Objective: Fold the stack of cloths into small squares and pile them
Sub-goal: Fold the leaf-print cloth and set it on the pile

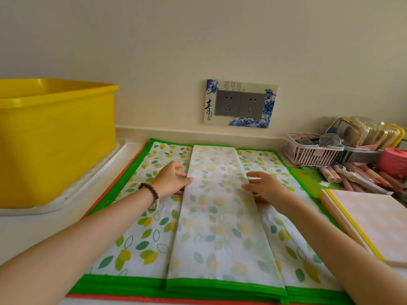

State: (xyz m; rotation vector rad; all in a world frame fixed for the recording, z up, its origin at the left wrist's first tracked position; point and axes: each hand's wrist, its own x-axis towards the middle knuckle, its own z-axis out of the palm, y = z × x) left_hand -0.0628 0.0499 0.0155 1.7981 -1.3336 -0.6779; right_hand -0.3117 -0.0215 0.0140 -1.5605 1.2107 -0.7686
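A stack of leaf-print cloths [145, 236] with green and red borders lies flat on the counter. The top cloth is folded into a long narrow strip [218, 216] that runs down the middle of the stack, pale side up. My left hand [171, 179], with a bead bracelet on the wrist, pinches the strip's left edge, thumb on top. My right hand [266, 186] holds the right edge at the same height, with its fingers laid over the strip and the thumb below. A pile of folded pink squares [372, 223] with a yellow border sits at the right.
A large yellow tub [55, 137] stands on a white tray [88, 183] at the left. At the back right are a pink basket [312, 153], packaged items and several pens [361, 177]. A double wall socket [241, 104] is behind the cloths.
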